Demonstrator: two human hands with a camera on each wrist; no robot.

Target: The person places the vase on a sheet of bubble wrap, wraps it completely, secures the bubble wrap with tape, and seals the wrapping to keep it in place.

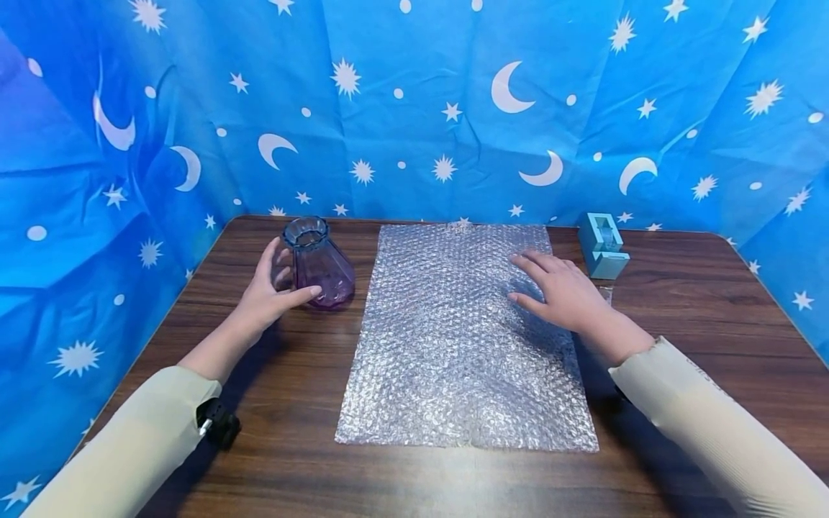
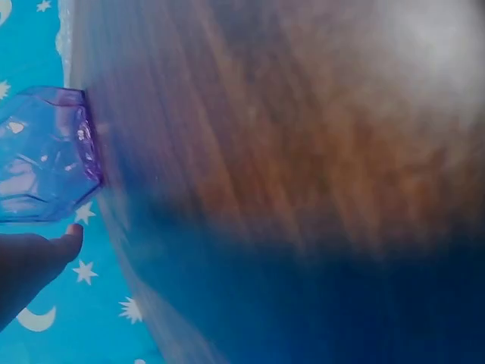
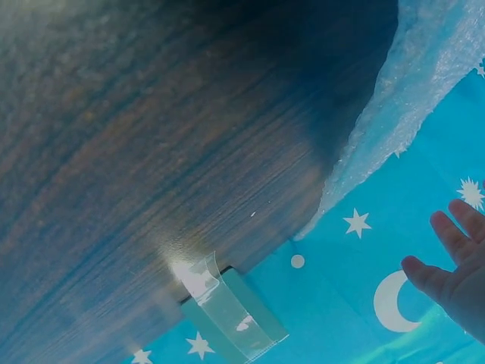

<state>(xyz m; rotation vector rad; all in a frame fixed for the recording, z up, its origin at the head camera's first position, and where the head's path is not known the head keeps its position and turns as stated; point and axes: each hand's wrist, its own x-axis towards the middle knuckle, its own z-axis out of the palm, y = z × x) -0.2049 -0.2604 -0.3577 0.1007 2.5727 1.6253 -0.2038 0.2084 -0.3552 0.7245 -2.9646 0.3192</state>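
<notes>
A glass vase [image 1: 322,270], purple below and bluish at its scalloped rim, stands upright at the table's left. My left hand [image 1: 268,289] is at its left side, thumb in front and fingers spread behind. In the left wrist view, a small gap shows between the thumb [image 2: 53,254] and the vase [image 2: 49,155]. A sheet of clear bubble wrap [image 1: 453,345] lies flat in the middle of the table. Over its right part my right hand [image 1: 563,291] is held with fingers spread, gripping nothing; its shadow falls on the wrap.
A teal tape dispenser [image 1: 602,248] stands at the back right, beyond my right hand; a strip of clear tape [image 3: 201,277] sticks out from it. The dark wooden table [image 1: 285,432] is bordered by a blue curtain [image 1: 414,129] with moons and stars.
</notes>
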